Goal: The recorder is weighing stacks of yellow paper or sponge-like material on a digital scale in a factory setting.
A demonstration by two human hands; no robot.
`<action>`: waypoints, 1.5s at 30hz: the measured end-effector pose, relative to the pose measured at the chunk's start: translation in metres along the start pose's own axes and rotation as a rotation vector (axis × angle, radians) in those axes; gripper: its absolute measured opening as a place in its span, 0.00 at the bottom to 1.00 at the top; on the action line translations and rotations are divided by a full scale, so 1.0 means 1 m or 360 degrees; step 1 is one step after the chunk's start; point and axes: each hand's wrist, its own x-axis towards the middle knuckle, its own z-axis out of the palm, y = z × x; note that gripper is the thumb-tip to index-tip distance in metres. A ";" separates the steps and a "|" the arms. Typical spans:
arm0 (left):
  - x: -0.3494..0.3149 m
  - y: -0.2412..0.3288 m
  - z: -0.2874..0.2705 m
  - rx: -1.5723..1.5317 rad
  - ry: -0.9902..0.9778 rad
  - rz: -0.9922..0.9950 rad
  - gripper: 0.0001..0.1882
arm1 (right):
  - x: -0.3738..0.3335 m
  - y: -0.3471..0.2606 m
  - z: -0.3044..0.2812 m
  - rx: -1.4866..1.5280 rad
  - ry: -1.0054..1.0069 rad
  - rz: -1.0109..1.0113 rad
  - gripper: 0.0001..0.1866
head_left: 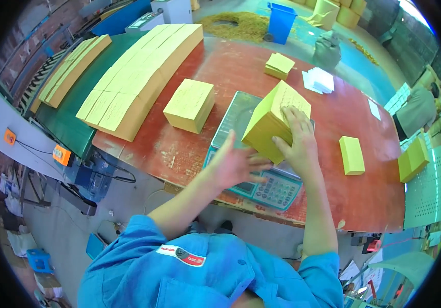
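Observation:
A thick block of yellow paper sheets stands tilted over the pan of a teal digital counting scale. My right hand grips its right side, the fingers over the upper face and the thumb on the near side. To the left of the block's lower part, my left hand is open, fingers spread and blurred; whether its fingertips touch the paper I cannot tell. Left of the scale sits another yellow paper block. A thinner stack of yellow paper lies to the right.
Long rows of yellow paper blocks line the red table's left part, with more on a green belt. A small yellow stack and white papers lie at the far side. Another person is at the right.

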 end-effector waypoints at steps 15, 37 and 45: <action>-0.028 0.164 -0.115 0.3858 0.1556 0.0378 0.52 | 0.003 -0.091 0.004 -0.0522 0.0031 -0.0082 0.37; -0.267 0.054 -0.222 0.0240 0.0967 0.0739 0.39 | -0.031 -0.222 0.243 0.0536 -0.0701 0.0395 0.41; -0.264 0.046 -0.179 0.0700 0.0921 0.0920 0.39 | -0.074 -0.233 0.212 0.0859 -0.0525 0.0539 0.39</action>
